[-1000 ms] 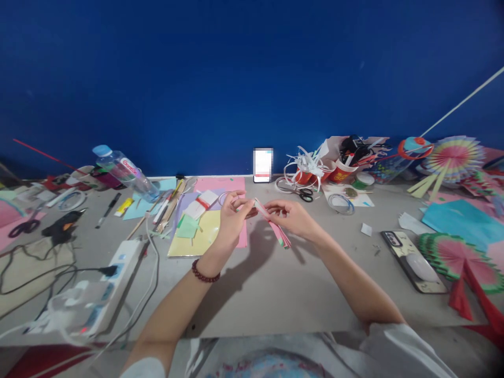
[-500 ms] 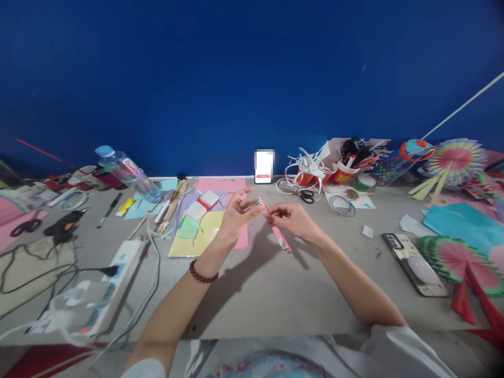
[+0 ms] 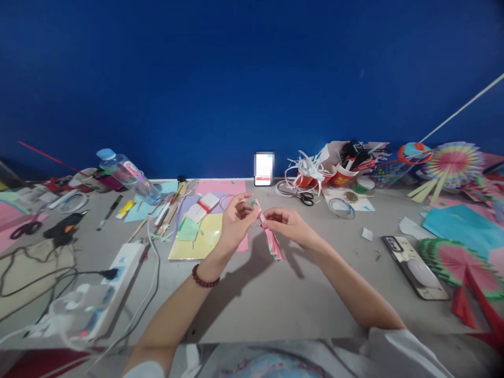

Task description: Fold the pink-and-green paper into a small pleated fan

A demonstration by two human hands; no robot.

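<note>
A pleated strip of pink paper (image 3: 271,242) with green at its edges is pinched between my two hands above the grey table. My left hand (image 3: 237,219) grips its upper end with thumb and fingers, and wears a beaded bracelet at the wrist. My right hand (image 3: 286,222) pinches the strip near its middle from the right. The lower end hangs free, its folds slightly fanned. Close by on the left lie a yellow sheet (image 3: 208,239), a small green paper piece (image 3: 188,229) and a white packet with a red band (image 3: 207,202).
A lit phone (image 3: 264,170) leans against the blue wall. Black-handled scissors (image 3: 306,198) and red cups (image 3: 342,175) stand behind on the right, with another phone (image 3: 413,268) and paper fans (image 3: 464,262) nearer. A power strip (image 3: 118,289), glue gun (image 3: 65,227) and bottle (image 3: 128,174) occupy the left.
The strip's lower end has swung left and its folds have spread a little. My right hand has shifted slightly left and down, closer to my left hand.
</note>
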